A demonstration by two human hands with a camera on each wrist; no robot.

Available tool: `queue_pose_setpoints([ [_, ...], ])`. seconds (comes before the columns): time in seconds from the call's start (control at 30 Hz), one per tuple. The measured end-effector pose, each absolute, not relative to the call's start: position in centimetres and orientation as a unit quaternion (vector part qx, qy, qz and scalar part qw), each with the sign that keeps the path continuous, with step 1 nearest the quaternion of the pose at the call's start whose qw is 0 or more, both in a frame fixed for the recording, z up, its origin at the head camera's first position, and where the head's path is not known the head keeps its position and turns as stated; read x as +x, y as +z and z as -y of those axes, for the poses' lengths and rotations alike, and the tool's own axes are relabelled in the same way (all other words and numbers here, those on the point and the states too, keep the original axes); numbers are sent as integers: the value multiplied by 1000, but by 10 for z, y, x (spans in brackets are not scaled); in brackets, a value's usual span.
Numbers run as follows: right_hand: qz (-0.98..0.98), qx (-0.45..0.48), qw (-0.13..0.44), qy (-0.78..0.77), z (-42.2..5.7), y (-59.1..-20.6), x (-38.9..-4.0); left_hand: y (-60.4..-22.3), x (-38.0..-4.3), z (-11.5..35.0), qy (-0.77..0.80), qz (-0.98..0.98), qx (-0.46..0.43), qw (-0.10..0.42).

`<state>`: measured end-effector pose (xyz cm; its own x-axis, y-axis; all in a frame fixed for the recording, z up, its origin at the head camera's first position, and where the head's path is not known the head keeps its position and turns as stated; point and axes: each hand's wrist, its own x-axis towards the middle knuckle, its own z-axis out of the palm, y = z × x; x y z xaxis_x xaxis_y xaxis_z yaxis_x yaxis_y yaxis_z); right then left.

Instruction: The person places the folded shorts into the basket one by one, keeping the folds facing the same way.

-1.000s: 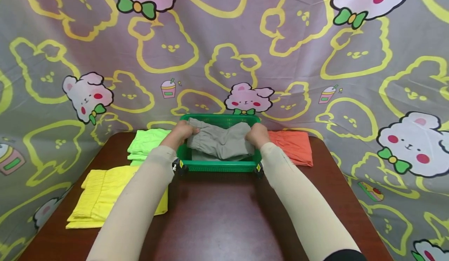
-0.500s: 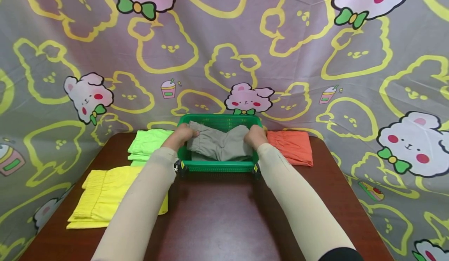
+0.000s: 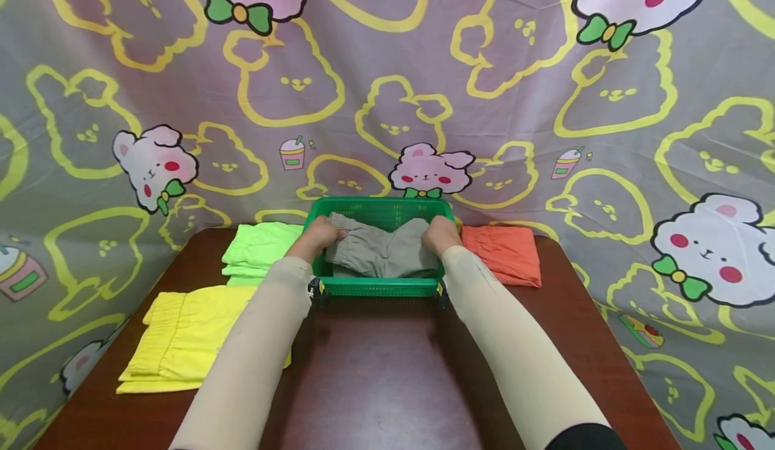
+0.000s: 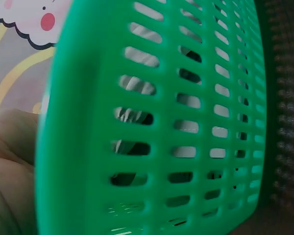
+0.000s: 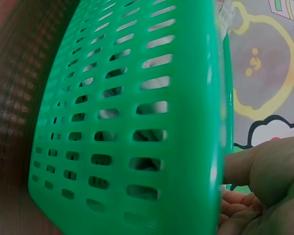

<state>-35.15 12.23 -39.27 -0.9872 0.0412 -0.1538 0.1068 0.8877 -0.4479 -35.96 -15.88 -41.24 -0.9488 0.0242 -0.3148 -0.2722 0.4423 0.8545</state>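
A person's two hands meet a folded grey garment [image 3: 387, 255] inside a green plastic basket [image 3: 381, 288] at the far middle of a dark reddish-brown table [image 3: 387, 383]. The left hand [image 3: 318, 236] is at the garment's left end, thumb on top of the cloth and fingers curled under it, pinching near a gathered band. The right hand [image 3: 440, 236] holds the right end with fingers bent in; their tips are hidden in the head view. Between the hands the garment dips in the middle, lying low within the basket behind its near wall, and whether it touches the bottom cannot be told. From both wrists, the slotted basket walls fill much of the view, with pale cloth showing through the openings; each hand shows only in part beyond the rim. Left of the basket lies a folded lime-green garment [image 3: 260, 251], and nearer, at the left, a folded yellow garment [image 3: 181, 339], partly covered by the left sleeve [image 3: 248, 362]. Just right of the basket is a folded orange garment [image 3: 508, 255], partly behind the right hand and the right sleeve [image 3: 514, 342]. Beyond the table's far edge hangs a grey cloth [image 3: 418, 53] printed with yellow outlines and cartoon rabbits.
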Motion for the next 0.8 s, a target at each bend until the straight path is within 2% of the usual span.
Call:
queue_pose_setpoints([
  [0.3, -967, 60, 59, -242, -118, -403, -357, -413, -363, 152, 496, -858, -75, 113],
  [0.8, -969, 54, 83, -225, -112, -413, -357, -416, -368, 150, 422, -895, -45, 140],
])
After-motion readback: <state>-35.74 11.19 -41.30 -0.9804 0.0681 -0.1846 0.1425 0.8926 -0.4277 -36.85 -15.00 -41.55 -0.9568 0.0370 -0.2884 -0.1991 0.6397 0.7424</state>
